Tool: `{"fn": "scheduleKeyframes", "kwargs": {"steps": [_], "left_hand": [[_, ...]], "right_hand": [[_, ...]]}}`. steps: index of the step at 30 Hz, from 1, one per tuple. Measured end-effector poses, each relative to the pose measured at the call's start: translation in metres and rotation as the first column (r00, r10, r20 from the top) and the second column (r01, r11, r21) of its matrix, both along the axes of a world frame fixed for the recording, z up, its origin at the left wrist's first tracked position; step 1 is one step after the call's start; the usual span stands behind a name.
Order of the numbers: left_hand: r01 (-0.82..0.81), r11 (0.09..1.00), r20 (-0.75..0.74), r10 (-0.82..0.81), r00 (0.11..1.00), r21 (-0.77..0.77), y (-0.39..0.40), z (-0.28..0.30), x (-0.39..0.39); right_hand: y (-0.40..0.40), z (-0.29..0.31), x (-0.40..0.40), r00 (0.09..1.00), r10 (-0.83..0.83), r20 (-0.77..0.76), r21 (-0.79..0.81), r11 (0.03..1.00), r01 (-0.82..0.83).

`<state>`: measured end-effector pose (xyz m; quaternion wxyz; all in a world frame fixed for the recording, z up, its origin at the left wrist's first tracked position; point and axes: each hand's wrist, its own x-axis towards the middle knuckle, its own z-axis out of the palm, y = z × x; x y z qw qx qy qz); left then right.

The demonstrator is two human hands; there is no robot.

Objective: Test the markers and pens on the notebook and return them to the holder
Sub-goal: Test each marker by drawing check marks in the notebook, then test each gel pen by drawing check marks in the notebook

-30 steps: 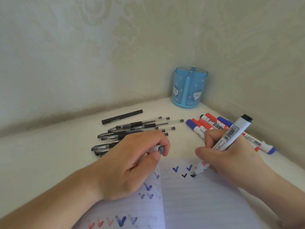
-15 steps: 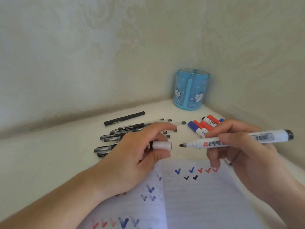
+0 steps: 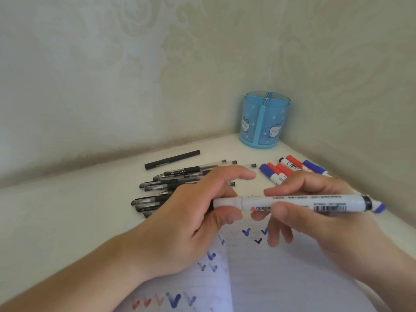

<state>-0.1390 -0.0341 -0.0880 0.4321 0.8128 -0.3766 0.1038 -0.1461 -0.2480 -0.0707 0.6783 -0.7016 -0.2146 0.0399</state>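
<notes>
A white marker (image 3: 299, 203) with a black end lies level between both hands above the open lined notebook (image 3: 281, 278). My left hand (image 3: 193, 212) pinches its white cap (image 3: 227, 202), which now sits on the marker's tip. My right hand (image 3: 319, 212) grips the barrel. The notebook carries red, blue and black tick marks. The blue holder (image 3: 264, 120) stands in the far corner, with nothing visible in it.
Several black gel pens (image 3: 177, 185) lie in a heap behind my left hand, and one matte black pen (image 3: 172, 159) lies further back. Several red and blue capped markers (image 3: 290, 168) lie near the right wall. Walls close the corner at the back and right.
My right hand lifted the marker off the page and turned it level. The cap in my left hand has met the tip and now covers it.
</notes>
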Motion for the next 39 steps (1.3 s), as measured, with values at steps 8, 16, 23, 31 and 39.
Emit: {"fn": "scheduleKeyframes", "kwargs": {"steps": [8, 16, 23, 31, 39], "left_hand": [[0.052, 0.997, 0.016, -0.051, 0.999, -0.054, 0.001, 0.004, -0.005], [0.125, 0.982, -0.121, -0.142, 0.982, -0.145, 0.0, 0.001, -0.006], [-0.21, 0.977, 0.018, 0.211, 0.977, -0.042, 0.021, 0.003, 0.025], [-0.645, 0.696, 0.05, 0.666, 0.744, 0.315, 0.073, -0.021, 0.077], [-0.727, 0.639, 0.014, 0.749, 0.663, 0.251, 0.078, -0.026, 0.088]], "right_hand": [[0.009, -0.004, -0.007, 0.996, -0.002, 0.085, 0.059, 0.998, -0.003], [0.011, -0.006, -0.011, 0.979, -0.054, 0.199, 0.001, 0.998, 0.055], [-0.01, 0.01, 0.012, 0.894, -0.279, 0.352, 0.048, 0.959, 0.281], [-0.065, -0.007, 0.043, 0.729, -0.513, 0.453, -0.645, 0.375, 0.665], [-0.079, -0.022, 0.058, 0.741, -0.524, 0.421, -0.749, 0.26, 0.609]]}}
